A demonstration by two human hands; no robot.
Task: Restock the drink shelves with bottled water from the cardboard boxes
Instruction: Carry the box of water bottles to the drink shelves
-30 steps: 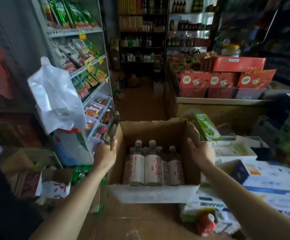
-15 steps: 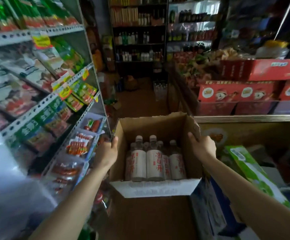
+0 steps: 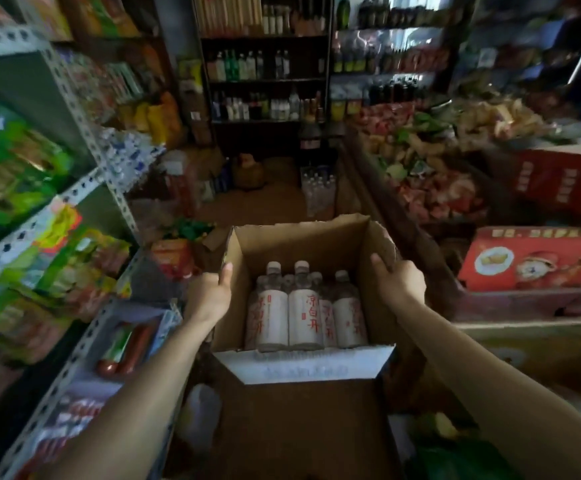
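Observation:
An open cardboard box [image 3: 303, 237] is held up in front of me in the shop aisle. My left hand [image 3: 209, 296] grips its left wall, thumb over the rim. On the opposite wall, my right hand [image 3: 398, 280] holds on the same way. Several water bottles [image 3: 304, 317] with white labels and red characters stand upright in the near half of the box. The far half of the box shows bare cardboard. A dark drink shelf [image 3: 268, 79] with rows of bottles stands at the far end of the aisle.
A metal rack [image 3: 84, 192] of snack packets lines the left side. A counter with red gift boxes [image 3: 538, 261] and loose snacks runs along the right. A wrapped pack of bottles [image 3: 318, 188] and a brown pot [image 3: 247, 171] stand on the floor ahead. Another cardboard surface [image 3: 299, 427] lies below the box.
I have carried the box forward along the aisle. The left rack and right counter now pass closer by, and the white bag has left the view. Both hands keep their grip.

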